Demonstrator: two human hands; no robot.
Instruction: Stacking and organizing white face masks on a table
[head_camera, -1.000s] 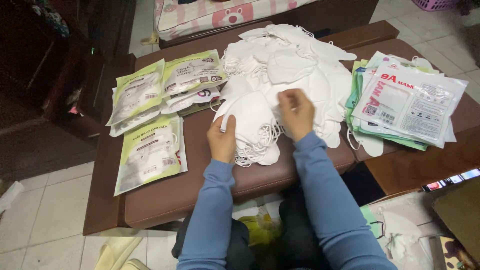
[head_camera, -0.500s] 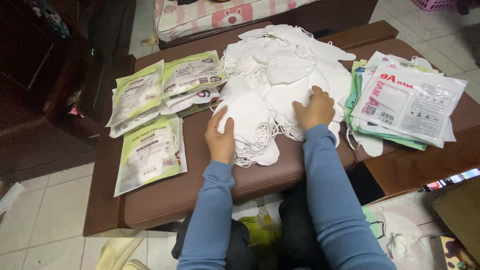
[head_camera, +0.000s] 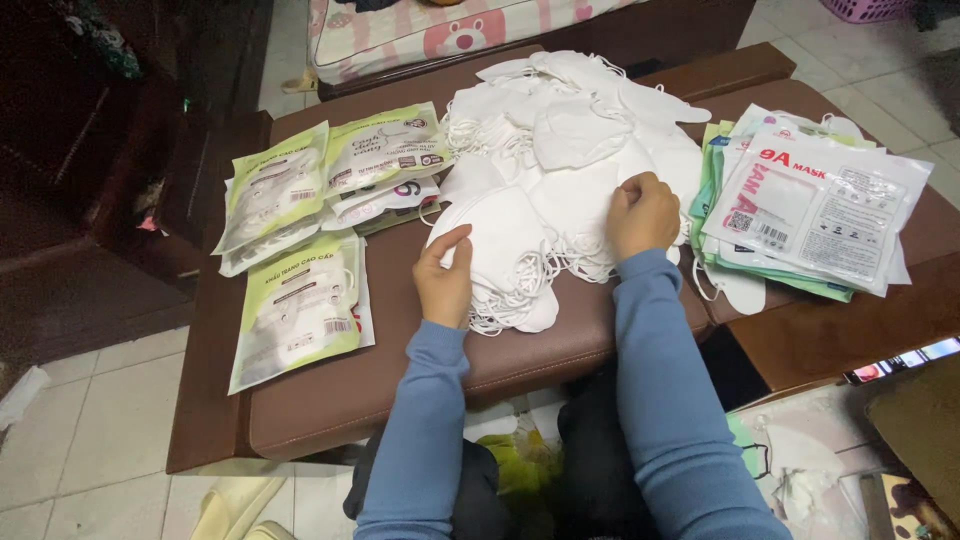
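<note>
On the desk (head_camera: 330, 400) center, my left hand (head_camera: 445, 280) rests on a mask stack (head_camera: 505, 255), grip loosely curled over its edge. Right hand (head_camera: 642, 213), clenched, presses the mask pile (head_camera: 570, 140) at 12. Green packs (head_camera: 295, 305) at 9, white packs (head_camera: 820, 205) at 3.

White face masks (head_camera: 560, 170) heaped loose on brown bench, straps tangled.

Soft, even indoor light from above leaves the white masks (head_camera: 560, 170) bright, nearly washed out. The top-left corner falls into deep shadow. Glossy packets (head_camera: 820, 205) catch mild glare. Focus stays sharp; edges bend slightly.
</note>
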